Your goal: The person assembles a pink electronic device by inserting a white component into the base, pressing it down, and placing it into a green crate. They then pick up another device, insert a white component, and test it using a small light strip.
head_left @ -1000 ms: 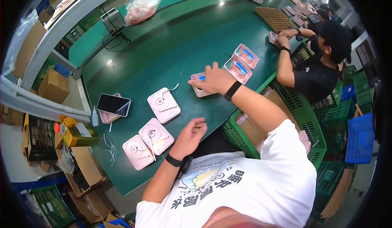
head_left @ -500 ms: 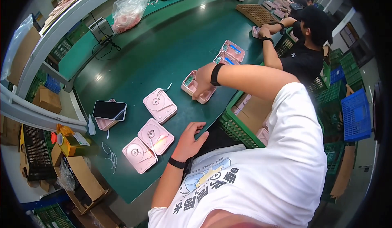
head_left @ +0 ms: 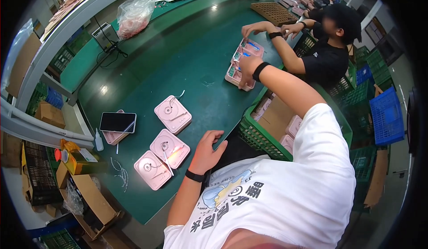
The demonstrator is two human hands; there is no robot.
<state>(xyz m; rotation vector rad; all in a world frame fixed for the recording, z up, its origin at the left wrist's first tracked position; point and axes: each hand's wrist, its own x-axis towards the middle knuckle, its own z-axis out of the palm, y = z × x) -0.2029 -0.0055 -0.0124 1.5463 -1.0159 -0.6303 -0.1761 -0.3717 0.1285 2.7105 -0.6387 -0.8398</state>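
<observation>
Our right hand (head_left: 248, 66) reaches far, fingers clamped on pink open device (head_left: 238, 76); left hand (head_left: 208, 148) spread flat, bracing on table edge (head_left: 223, 115).

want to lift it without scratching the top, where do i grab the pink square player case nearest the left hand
Take the pink square player case by its two opposite side edges, coming straight down from above. It lies flat on the green table, so only the rims are free. Its top carries a round disc and a thin arm, best left untouched. The left hand rests just beside its right edge.
</observation>
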